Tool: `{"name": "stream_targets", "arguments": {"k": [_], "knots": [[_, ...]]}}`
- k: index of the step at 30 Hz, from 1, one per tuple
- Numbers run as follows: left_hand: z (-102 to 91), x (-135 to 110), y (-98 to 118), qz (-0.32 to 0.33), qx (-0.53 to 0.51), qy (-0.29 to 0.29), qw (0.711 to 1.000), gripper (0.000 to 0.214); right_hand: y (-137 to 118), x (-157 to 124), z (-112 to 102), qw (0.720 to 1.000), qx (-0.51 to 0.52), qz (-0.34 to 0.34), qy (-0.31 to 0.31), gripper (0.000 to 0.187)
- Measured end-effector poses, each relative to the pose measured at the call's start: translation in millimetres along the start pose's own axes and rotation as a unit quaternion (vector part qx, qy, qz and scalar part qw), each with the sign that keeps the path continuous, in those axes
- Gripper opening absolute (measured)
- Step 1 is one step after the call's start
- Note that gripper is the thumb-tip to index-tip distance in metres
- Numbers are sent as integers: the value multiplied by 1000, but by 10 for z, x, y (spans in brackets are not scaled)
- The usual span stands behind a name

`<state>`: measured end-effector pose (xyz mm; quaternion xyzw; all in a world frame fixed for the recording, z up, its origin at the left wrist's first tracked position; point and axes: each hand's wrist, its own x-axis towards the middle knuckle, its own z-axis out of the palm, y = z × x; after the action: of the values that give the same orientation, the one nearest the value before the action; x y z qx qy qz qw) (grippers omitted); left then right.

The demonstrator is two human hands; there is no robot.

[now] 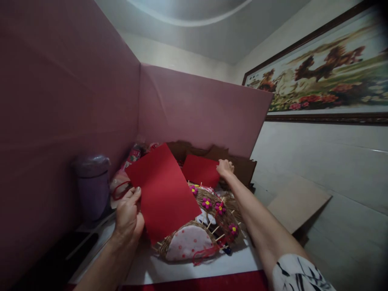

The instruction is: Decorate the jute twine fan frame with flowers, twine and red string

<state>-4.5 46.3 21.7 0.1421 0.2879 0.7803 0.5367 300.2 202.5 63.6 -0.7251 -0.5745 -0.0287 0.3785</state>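
Observation:
My left hand (129, 216) is closed on the left edge of a red sheet of paper (165, 190), thumb on top, holding it tilted above the table. Farther off, my right hand (225, 167) has its fingers closed at the right edge of a second red sheet (200, 169). Partly under the nearer sheet lies a woven straw piece (222, 218) with thin sticks poking out. Pink felt flowers (207, 203) with yellow centres decorate it. At its front is a white dotted cloth piece (190, 243), with red threads (207, 254) beside it.
A lilac tumbler (93, 188) stands at the left, near a dark flat object (45, 258). Torn brown cardboard (245, 171) lies behind the sheets. Pink panels (200, 105) enclose the left and back. A flat board (298, 202) leans by the right wall.

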Motion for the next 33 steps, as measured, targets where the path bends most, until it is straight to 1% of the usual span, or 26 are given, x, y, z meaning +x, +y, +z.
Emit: {"name": "stream_targets", "arguments": {"k": [3,4,6,7,8,10,11,12,13,14,15,16,18,20,22,26,30,33], "knots": [[0,-56,-31,3,23,-23,999,12,-20,-189,-76,999,21,-27,37,39],[-2,-76,-45,-2,34,-38,999,12,-40,-245,-132,998,35,-40,40,37],[-12,-112,-81,-22,59,-83,995,14,-92,-371,-273,995,70,-60,31,28],[-20,-128,-106,-31,71,-107,991,17,-122,-456,-348,993,91,-66,21,24],[-29,-145,-134,-40,84,-131,987,21,-154,-564,-420,991,113,-72,4,25],[-47,-188,-198,-59,107,-170,978,27,-213,-857,-540,981,169,-80,-43,40],[-53,-218,-231,-70,118,-187,973,29,-239,-1034,-586,970,212,-85,-79,49],[-57,-254,-261,-83,128,-206,966,30,-258,-1223,-621,933,317,-72,-152,52],[-58,-296,-287,-100,139,-228,959,31,-272,-1412,-648,897,391,-53,-198,51],[-57,-342,-308,-118,151,-251,949,30,-278,-1592,-668,874,438,-30,-210,45],[-55,-391,-322,-138,167,-275,937,30,-276,-1756,-684,856,474,-4,-205,41],[-51,-438,-329,-157,185,-300,923,29,-267,-1898,-697,836,517,26,-182,40],[-45,-515,-329,-181,217,-346,895,30,-228,-2118,-715,797,569,79,-185,41],[-42,-552,-327,-188,234,-379,875,32,-173,-2269,-719,769,594,112,-209,41],[-49,-545,-338,-182,239,-382,874,32,-112,-2378,-701,760,597,125,-224,40],[-93,-465,-401,-183,261,-359,878,30,10,-2507,-601,756,605,124,-218,37],[-153,-414,-460,-198,287,-380,857,29,118,-2561,-480,757,614,114,-193,31],[-182,-418,-482,-203,309,-382,847,27,165,-2602,-421,748,621,124,-200,30]]}}
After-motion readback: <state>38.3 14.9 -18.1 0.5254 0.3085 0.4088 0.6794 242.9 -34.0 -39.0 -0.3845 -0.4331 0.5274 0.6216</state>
